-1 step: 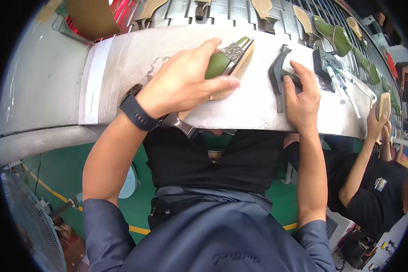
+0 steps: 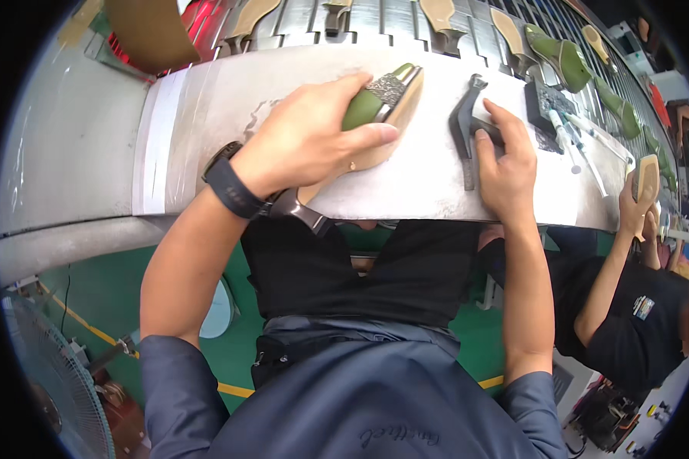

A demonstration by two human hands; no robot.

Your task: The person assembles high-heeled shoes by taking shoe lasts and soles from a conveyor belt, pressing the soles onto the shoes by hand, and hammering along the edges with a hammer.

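My left hand [image 2: 302, 141] is closed round a high-heeled shoe [image 2: 403, 115] with a tan sole, and its thumb presses along the sole edge. A grey glittery strap crosses the shoe's green form near the toe. Its dark, shiny heel [image 2: 306, 212] pokes out below my wrist, past the bench edge. To the right, a dark metal hammer [image 2: 462, 126] lies with its long curved head on the bench. My right hand [image 2: 507, 164] grips its short handle between thumb and fingers; the handle's end is hidden in the palm.
A pale metal bench [image 2: 230, 183] runs across in front of me. Right of the hammer stand a dark block [image 2: 543, 107] and several white, pen-like tools [image 2: 582, 145]. More tan soles and a green form [image 2: 560, 57] rest on the slatted conveyor [image 2: 390, 19] behind. A co-worker [image 2: 628, 314] sits at right; a fan [image 2: 61, 375] stands lower left.
The shoe has shifted slightly left and turned a little in my left hand, showing more of the strap. The hammer and my right hand have moved slightly left.
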